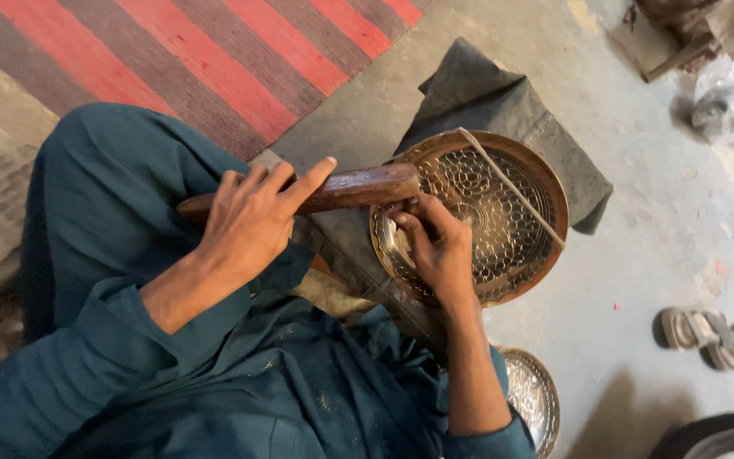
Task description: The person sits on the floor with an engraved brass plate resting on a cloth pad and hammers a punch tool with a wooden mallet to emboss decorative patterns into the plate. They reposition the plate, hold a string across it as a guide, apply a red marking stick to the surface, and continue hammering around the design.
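A round brass plate (503, 212) with a fine engraved pattern lies tilted on a dark cloth in front of me. My left hand (252, 221) grips a thick brown wooden mallet (358, 189) that reaches across to the plate's left rim. My right hand (439, 246) rests on the plate's left side, its fingers pinched just under the mallet's end; whether they hold a small tool I cannot tell. A thin pale stick (511, 183) lies diagonally across the plate's upper right.
I sit in teal clothing on a concrete floor. A red and grey striped mat (214, 59) lies at the upper left. A second shiny metal plate (533, 395) sits by my right elbow. Sandals (711, 336) lie at the right, a plastic bag (728, 106) at upper right.
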The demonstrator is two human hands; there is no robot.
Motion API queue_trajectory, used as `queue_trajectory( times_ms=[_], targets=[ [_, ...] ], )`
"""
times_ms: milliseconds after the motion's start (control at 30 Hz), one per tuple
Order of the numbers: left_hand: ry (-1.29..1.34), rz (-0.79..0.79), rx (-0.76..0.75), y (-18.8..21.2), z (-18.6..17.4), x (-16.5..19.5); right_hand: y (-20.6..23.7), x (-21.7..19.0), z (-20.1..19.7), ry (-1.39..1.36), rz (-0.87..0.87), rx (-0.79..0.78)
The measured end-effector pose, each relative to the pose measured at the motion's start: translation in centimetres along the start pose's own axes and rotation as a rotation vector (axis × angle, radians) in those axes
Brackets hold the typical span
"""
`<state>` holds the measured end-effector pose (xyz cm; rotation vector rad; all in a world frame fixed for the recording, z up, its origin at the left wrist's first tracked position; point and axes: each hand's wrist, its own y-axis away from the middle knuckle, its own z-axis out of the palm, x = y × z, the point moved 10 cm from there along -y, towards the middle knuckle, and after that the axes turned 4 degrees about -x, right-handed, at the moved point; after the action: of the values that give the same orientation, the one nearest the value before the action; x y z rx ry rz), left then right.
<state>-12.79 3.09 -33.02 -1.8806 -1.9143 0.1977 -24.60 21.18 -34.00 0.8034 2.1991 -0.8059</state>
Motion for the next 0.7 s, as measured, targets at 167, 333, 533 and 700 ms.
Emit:
queue_trajectory(
  times_ms=[167, 333, 533, 700],
  targets=[
    [0.438, -0.136, -0.035, 0.3, 0.5, -1.0, 0.2, -0.3, -0.2, -0.019, -0.019, 0.094],
    [0.341, -0.075, 0.029, 0.3, -0.3, -0.9, 0.3, 0.0, 0.2, 0.013, -0.002, 0.061],
    [0.203, 0.045, 0.137, 1.0, -1.8, -0.3, -0.2, -0.3, 0.6, -0.091, -0.061, -0.06],
    [0.363, 0.022, 0.236, 1.6, -2.8, -0.7, -0.4, -0.3, 0.7, -0.143, -0.087, -0.099]
  ],
)
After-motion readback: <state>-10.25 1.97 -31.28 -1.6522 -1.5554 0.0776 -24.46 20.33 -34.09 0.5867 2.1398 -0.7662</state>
